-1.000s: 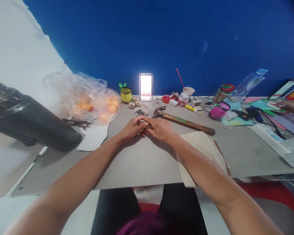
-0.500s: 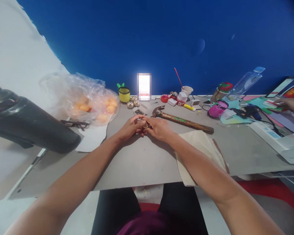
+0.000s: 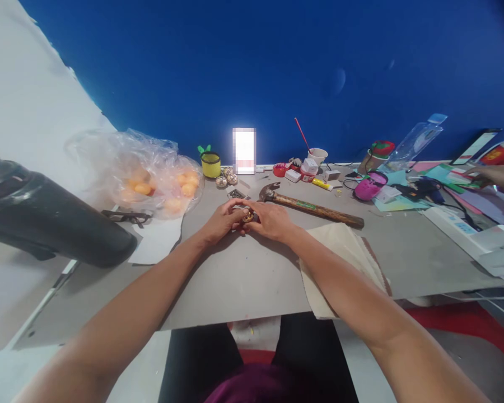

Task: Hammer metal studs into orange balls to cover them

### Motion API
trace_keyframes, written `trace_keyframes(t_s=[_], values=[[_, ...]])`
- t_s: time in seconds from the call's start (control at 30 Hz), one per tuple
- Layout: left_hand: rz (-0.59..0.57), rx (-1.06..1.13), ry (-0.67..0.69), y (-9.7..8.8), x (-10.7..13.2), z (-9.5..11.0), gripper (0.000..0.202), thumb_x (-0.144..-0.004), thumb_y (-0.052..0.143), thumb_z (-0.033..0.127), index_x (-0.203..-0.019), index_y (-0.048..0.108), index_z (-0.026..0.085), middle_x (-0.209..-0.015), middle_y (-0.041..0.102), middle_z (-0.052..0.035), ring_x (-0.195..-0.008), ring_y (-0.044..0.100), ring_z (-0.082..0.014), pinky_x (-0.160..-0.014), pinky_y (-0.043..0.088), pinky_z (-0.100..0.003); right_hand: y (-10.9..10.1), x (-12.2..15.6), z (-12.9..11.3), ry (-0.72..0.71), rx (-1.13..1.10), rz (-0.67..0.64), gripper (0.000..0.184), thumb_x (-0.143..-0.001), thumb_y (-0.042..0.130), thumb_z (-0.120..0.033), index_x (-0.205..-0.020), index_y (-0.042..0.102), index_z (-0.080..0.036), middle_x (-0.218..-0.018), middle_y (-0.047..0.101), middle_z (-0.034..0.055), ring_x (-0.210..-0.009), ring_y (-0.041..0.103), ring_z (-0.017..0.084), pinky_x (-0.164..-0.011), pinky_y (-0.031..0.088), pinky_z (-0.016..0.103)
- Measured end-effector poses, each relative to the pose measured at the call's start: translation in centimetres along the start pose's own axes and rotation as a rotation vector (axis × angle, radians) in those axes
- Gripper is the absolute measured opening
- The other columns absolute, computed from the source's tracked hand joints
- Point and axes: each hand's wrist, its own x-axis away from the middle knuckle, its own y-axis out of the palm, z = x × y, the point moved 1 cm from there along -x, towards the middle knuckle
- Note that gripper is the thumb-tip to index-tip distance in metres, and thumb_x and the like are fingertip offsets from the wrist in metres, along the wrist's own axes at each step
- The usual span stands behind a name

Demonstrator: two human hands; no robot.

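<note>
My left hand [image 3: 220,221] and my right hand [image 3: 271,219] meet at the middle of the grey board [image 3: 243,280], fingers curled together around a small brown rounded object [image 3: 247,215], possibly a walnut. Both hands pinch it between fingertips, resting on the board. Just beyond the hands lies a hammer [image 3: 311,206] with a wooden handle, its head near my right fingers. A small dark packet [image 3: 236,193] sits behind my left fingers. Two shiny walnut-like balls [image 3: 227,180] lie further back by a yellow cup [image 3: 210,164].
A clear plastic bag of orange fruits [image 3: 151,179] sits at left, near glasses [image 3: 126,215] and a black bulky object [image 3: 46,218]. A beige cloth [image 3: 344,257] lies under my right forearm. Craft clutter, a power strip [image 3: 457,226] and another person's hand [image 3: 502,178] fill the right.
My hands have stayed together on the small object, fingers shifting slightly so it shows more between them. The view has drifted a little.
</note>
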Motion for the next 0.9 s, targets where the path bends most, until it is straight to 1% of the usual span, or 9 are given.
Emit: trace_keyframes(t_s=[0.13, 0.27, 0.33, 0.43, 0.57, 0.63, 0.73, 0.83, 0.9], values=[[0.026, 0.001, 0.004, -0.2, -0.2, 0.0, 0.049, -0.082, 0.080, 0.040, -0.120, 0.063, 0.016, -0.089, 0.070, -0.0050, -0.064, 0.066, -0.0129, -0.059, 0.057, -0.029, 0.1, -0.1, 0.3, 0.005, 0.006, 0.022, 0.058, -0.097, 0.064, -0.041, -0.152, 0.052, -0.032, -0.132, 0.071, 0.0058, -0.117, 0.066, 0.026, -0.096, 0.047, 0.037], [0.059, 0.025, -0.004, 0.0, -0.2, 0.3, 0.048, -0.080, 0.080, 0.034, -0.120, 0.063, 0.014, -0.086, 0.069, -0.0053, -0.067, 0.066, -0.0153, -0.060, 0.057, -0.031, -0.2, -0.3, 1.1, 0.058, 0.026, 0.122, 0.045, -0.099, 0.061, -0.040, -0.141, 0.061, -0.024, -0.126, 0.073, 0.0084, -0.109, 0.067, 0.024, -0.095, 0.047, 0.036], [0.085, 0.032, -0.019, 0.3, 0.0, 0.5, 0.044, -0.078, 0.079, 0.030, -0.116, 0.064, 0.014, -0.081, 0.067, -0.0033, -0.067, 0.065, -0.0149, -0.061, 0.057, -0.031, -0.6, -0.3, 1.8, 0.111, 0.056, 0.176, 0.041, -0.100, 0.060, -0.039, -0.137, 0.062, -0.022, -0.126, 0.072, 0.0093, -0.109, 0.066, 0.024, -0.095, 0.047, 0.035], [0.089, 0.015, -0.049, 0.5, 0.1, 0.7, 0.035, -0.075, 0.076, 0.024, -0.107, 0.066, 0.014, -0.075, 0.065, -0.0016, -0.063, 0.062, -0.0133, -0.060, 0.054, -0.029, -1.3, -0.3, 2.9, 0.234, 0.160, 0.225, 0.035, -0.099, 0.059, -0.034, -0.132, 0.064, -0.021, -0.128, 0.070, 0.0123, -0.116, 0.062, 0.027, -0.096, 0.046, 0.038], [0.037, 0.113, -0.058, 0.3, 0.0, 0.8, 0.029, -0.067, 0.070, 0.019, -0.096, 0.063, 0.016, -0.069, 0.060, 0.0006, -0.058, 0.058, -0.0126, -0.052, 0.045, -0.025, -1.6, -0.4, 4.5, 0.377, 0.296, 0.192, 0.034, -0.097, 0.062, -0.033, -0.127, 0.065, -0.017, -0.131, 0.067, 0.0169, -0.125, 0.055, 0.033, -0.102, 0.044, 0.046], [-0.001, 0.189, -0.058, 0.2, 0.0, 1.0, 0.025, -0.066, 0.068, 0.021, -0.090, 0.062, 0.017, -0.066, 0.056, 0.0013, -0.057, 0.055, -0.0122, -0.048, 0.039, -0.022, -1.4, -0.5, 5.0, 0.402, 0.319, 0.163, 0.033, -0.097, 0.063, -0.035, -0.125, 0.066, -0.017, -0.132, 0.066, 0.0170, -0.126, 0.054, 0.034, -0.103, 0.043, 0.048], [-0.008, 0.200, -0.052, 0.5, 0.2, 1.2, 0.019, -0.072, 0.071, 0.030, -0.079, 0.061, 0.016, -0.064, 0.052, 0.0006, -0.056, 0.050, -0.0106, -0.046, 0.032, -0.020, -1.0, -0.7, 5.6, 0.415, 0.335, 0.149, 0.035, -0.096, 0.062, -0.036, -0.125, 0.066, -0.017, -0.132, 0.065, 0.0178, -0.126, 0.053, 0.034, -0.103, 0.043, 0.050], [0.038, 0.125, -0.042, 1.0, 0.3, 1.1, 0.029, -0.074, 0.076, 0.036, -0.069, 0.056, 0.015, -0.064, 0.053, -0.0004, -0.052, 0.044, -0.0075, -0.045, 0.029, -0.020, -0.7, -0.8, 6.1, 0.452, 0.333, 0.162, 0.038, -0.097, 0.062, -0.040, -0.126, 0.066, -0.016, -0.132, 0.065, 0.0192, -0.126, 0.052, 0.034, -0.103, 0.042, 0.051], [0.063, 0.088, -0.045, 1.3, 0.3, 0.8, 0.033, -0.073, 0.078, 0.038, -0.066, 0.054, 0.016, -0.063, 0.054, -0.0005, -0.051, 0.044, -0.0077, -0.046, 0.031, -0.021, -0.5, -0.9, 6.5, 0.478, 0.325, 0.178, 0.041, -0.098, 0.061, -0.044, -0.125, 0.067, -0.015, -0.131, 0.066, 0.0198, -0.127, 0.052, 0.035, -0.103, 0.042, 0.051]])
